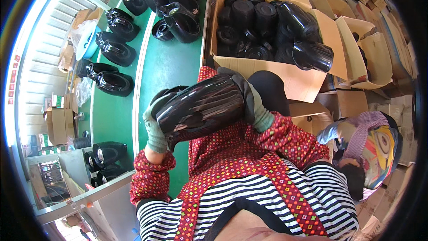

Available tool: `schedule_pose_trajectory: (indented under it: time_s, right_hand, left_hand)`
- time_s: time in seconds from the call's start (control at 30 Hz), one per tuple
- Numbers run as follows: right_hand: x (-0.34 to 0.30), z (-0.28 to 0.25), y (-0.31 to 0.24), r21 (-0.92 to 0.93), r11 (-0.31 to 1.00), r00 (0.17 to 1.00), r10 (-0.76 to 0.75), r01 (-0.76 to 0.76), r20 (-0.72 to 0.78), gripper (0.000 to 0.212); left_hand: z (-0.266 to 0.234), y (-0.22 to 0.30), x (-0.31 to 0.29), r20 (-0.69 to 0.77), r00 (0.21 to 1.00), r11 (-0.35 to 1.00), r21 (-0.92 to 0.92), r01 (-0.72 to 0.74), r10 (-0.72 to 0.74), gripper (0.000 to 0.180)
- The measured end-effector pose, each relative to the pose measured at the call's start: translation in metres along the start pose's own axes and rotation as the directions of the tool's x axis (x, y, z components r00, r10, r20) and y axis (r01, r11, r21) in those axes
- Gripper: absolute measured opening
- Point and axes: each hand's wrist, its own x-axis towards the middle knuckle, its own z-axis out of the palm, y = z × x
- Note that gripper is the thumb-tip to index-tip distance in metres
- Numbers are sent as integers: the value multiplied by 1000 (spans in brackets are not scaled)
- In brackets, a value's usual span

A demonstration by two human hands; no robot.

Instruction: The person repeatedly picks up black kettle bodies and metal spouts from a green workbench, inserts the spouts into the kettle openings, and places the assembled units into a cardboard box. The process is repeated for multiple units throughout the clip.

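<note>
A glossy black jug [203, 107] lies sideways across my lap, beside the green bench. My left hand [157, 118], in a green glove with dark palm coating, is closed round its left end. At the opposite end my right hand [244, 93], gloved alike, grips the jug, its fingers partly out of sight behind it. Just past my right hand, an open cardboard box [263, 64] holds several more black jugs and black parts. One shiny jug [312, 56] leans out over the box's near right corner.
Black jugs stand or lie in rows on the green bench [171, 58] to my left. Open cartons [365, 51] crowd the right side. A person [372, 147] in a patterned head covering is close by on my right. A metal-edged bench part [80, 196] sits lower left.
</note>
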Motion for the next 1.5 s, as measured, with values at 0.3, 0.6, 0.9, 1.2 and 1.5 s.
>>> schedule_pose_trajectory:
  time_s: [0.3,0.6,0.9,1.2,1.5]
  right_hand:
    - [-20,29,-43,-161,987,992,16,5,127,69]
    - [-5,36,-67,-592,501,758,-238,631,607,91]
    - [-17,41,-57,-386,911,989,-133,148,66,64]
    - [34,-4,-128,-565,824,967,175,-40,187,54]
    - [50,-21,-54,-762,619,741,599,-189,303,39]
  left_hand:
    - [-52,-62,-25,278,947,947,-224,229,-163,55]
    - [21,-53,-21,336,917,960,243,138,-217,56]
    - [9,-73,-28,265,935,965,-51,256,-234,63]
    - [30,-68,-61,308,949,904,422,-70,-71,84]
    - [4,-17,-59,397,917,618,727,-300,-23,67]
